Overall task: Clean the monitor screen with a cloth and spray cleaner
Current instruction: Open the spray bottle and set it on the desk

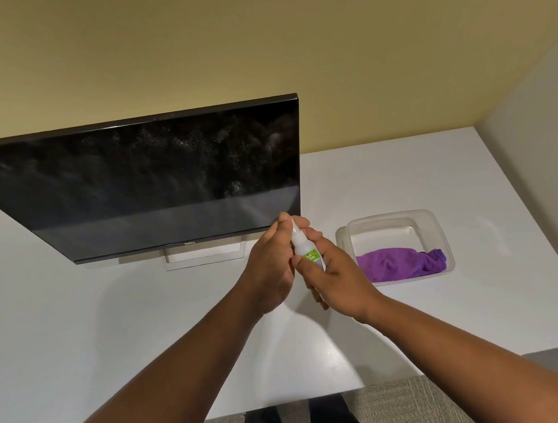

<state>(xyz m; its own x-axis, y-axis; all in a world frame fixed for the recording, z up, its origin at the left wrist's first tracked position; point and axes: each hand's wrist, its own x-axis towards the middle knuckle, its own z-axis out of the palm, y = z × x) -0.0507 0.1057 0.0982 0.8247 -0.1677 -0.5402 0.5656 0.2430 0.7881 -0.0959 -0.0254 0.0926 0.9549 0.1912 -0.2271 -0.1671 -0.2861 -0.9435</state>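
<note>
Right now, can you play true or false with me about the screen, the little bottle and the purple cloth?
1. Both hands hold the spray bottle. True: the left hand and the right hand both grip it.
2. The purple cloth is wiping the monitor screen. False: it lies in the clear plastic container on the table.
3. The screen shows specks and smudges. True.
4. The container sits left of the monitor. False: it sits to its right.
5. The screen is switched on with a picture. False: it is dark.
</note>
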